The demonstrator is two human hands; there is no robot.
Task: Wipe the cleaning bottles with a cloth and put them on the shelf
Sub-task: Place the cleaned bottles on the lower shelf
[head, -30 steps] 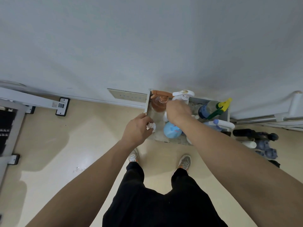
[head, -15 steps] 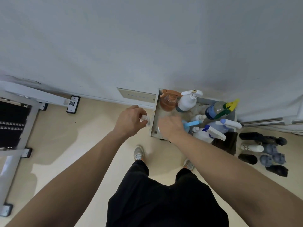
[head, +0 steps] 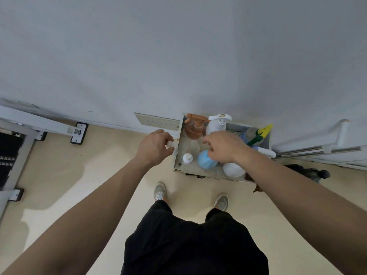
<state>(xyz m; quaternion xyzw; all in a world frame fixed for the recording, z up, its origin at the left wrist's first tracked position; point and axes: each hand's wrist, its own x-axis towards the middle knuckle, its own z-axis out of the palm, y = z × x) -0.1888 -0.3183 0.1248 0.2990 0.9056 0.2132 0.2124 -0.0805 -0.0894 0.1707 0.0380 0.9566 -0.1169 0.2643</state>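
Bottles sit in the shelf (head: 176, 155) under your loosely curled right hand (head: 222, 147); left hand (head: 154, 146) pinches a small white object (head: 170, 144) beside it.

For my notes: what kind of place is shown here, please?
Probably an indoor utility corner: a grey metal shelf of cleaning bottles such as an amber pump bottle, against a plain white wall, on cream floor.

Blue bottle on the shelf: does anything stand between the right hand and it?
Nothing visible does. The right hand is directly over the blue bottle, its fingers at the bottle's top; whether they touch is unclear. The brown bottle and white pump bottle stand behind it, and a white bottle beside it, none in the path.
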